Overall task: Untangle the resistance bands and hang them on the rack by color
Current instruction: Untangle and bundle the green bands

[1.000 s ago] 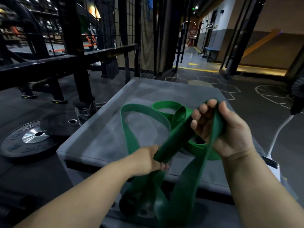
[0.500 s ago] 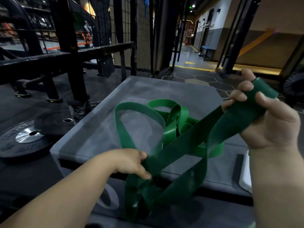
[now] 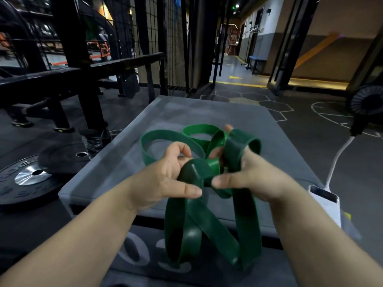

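A wide dark green resistance band hangs in loops off the near edge of a grey padded box. My left hand grips one fold of it at the box's front. Close beside it, my right hand has another loop of the same band wrapped over its fingers. Lighter green bands lie tangled on the box top just behind my hands. The black metal rack stands to the left, beyond the box.
Black weight plates lie on the floor at the left, a small bottle beside them. A white device with a white cable sits on the box's right corner. A fan stands far right. A corridor opens straight ahead.
My right hand has come down from high on the right to meet my left hand. The dark band, stretched between them before, now hangs slack in loops.
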